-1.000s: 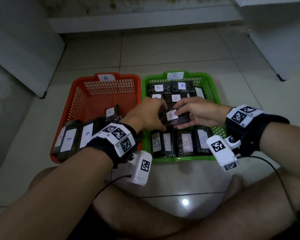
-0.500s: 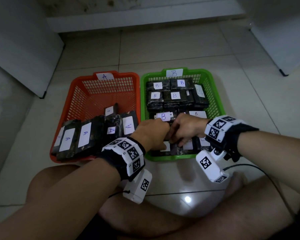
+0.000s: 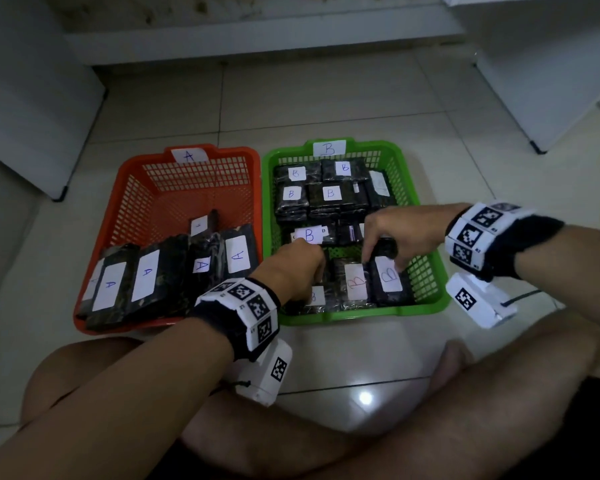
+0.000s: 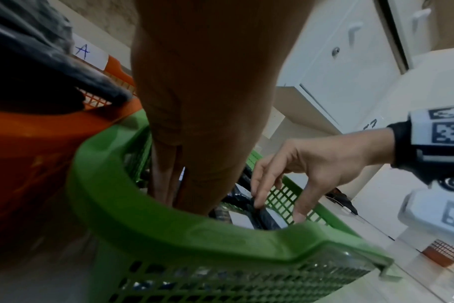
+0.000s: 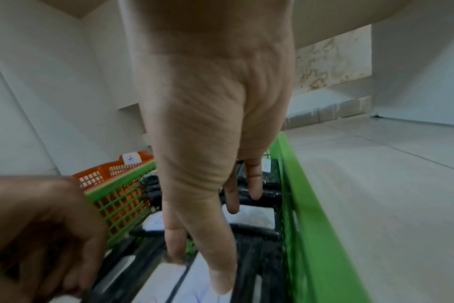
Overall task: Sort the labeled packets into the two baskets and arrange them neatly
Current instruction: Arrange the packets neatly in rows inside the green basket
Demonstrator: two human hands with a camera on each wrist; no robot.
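The orange basket (image 3: 125, 216) holds A packets (image 3: 146, 275) leaning in a row. In the green basket (image 3: 426, 271), the left hand (image 3: 291, 268) reaches down among the near B packets (image 3: 355, 282), its grasp hidden; the right hand (image 3: 395, 233) rests straight fingers on them. They look light, soft-wrapped and slick, so best pinched by the long edges

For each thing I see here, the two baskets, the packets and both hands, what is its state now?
Orange basket: far half bare, label A on rim.
A packets: leaning in a row at the near end.
Green basket: nearly full, label B on rim.
B packets: stacked at the far end.
Left hand: reaching down among near packets.
Right hand: fingers straight, touching a B packet.
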